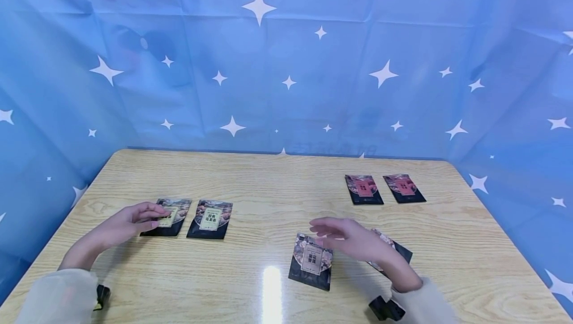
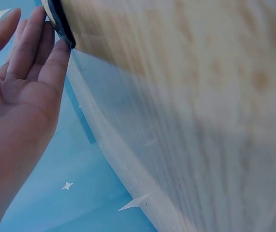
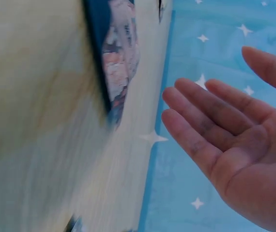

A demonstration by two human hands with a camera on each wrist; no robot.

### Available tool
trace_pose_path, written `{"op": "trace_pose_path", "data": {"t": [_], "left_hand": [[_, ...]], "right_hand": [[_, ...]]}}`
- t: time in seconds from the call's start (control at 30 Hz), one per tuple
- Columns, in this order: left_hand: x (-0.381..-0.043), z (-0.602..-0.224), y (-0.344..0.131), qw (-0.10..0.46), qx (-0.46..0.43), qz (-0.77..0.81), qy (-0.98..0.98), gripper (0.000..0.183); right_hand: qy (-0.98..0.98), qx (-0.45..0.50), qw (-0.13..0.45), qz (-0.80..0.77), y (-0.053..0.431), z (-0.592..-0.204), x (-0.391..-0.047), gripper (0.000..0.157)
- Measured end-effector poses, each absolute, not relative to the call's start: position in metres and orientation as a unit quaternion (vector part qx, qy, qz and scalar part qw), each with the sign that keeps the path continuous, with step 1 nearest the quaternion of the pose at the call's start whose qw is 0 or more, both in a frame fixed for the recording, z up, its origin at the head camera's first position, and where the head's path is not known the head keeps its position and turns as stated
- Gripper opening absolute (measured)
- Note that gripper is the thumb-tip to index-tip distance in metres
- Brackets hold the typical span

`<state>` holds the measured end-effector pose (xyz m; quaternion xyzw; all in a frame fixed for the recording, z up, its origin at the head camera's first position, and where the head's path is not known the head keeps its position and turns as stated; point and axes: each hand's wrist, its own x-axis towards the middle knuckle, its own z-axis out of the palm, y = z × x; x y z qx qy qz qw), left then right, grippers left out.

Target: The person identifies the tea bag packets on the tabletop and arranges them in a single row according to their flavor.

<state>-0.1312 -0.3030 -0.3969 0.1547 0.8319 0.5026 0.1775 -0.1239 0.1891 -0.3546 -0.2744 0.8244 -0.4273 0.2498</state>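
Note:
At the left, my left hand (image 1: pixel 125 225) reaches over a black tea packet with a yellow label (image 1: pixel 181 207), its fingers partly covering it. In the left wrist view the fingers are nearly straight at the packet's dark edge (image 2: pixel 63 21); whether they press on it I cannot tell. Beside it lies a second packet with a pale yellow label (image 1: pixel 210 219). My right hand (image 1: pixel 353 239) hovers with extended fingers over the top corner of a packet with a pinkish label (image 1: pixel 311 262); the right wrist view shows nothing in the palm. Another packet (image 1: pixel 403 251) lies askew, half hidden behind the right forearm.
Two packets with red labels, one on the left (image 1: pixel 364 189) and one on the right (image 1: pixel 405 188), lie side by side at the back right of the wooden table (image 1: pixel 268 189). A blue star-patterned cloth (image 1: pixel 286 55) hangs behind and along both sides.

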Motion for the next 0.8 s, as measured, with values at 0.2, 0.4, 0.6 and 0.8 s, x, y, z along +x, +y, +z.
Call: {"op": "trace_pose_path", "data": {"t": [0.2, 0.4, 0.6, 0.8], "left_hand": [[-0.131, -0.397, -0.303, 0.180, 0.159, 0.501, 0.832, 0.039], [-0.130, -0.396, -0.303, 0.183, 0.151, 0.503, 0.831, 0.040], [-0.130, -0.396, -0.302, 0.181, 0.148, 0.502, 0.833, 0.040], [-0.131, -0.396, -0.303, 0.182, 0.156, 0.505, 0.829, 0.041]], "right_hand": [[0.831, -0.279, 0.245, -0.415, 0.201, -0.361, -0.105, 0.045], [0.832, -0.274, 0.241, -0.417, 0.201, -0.367, -0.092, 0.045], [0.835, -0.273, 0.235, -0.416, 0.200, -0.372, -0.084, 0.047], [0.821, -0.281, 0.247, -0.432, 0.199, -0.377, -0.083, 0.050]]}}
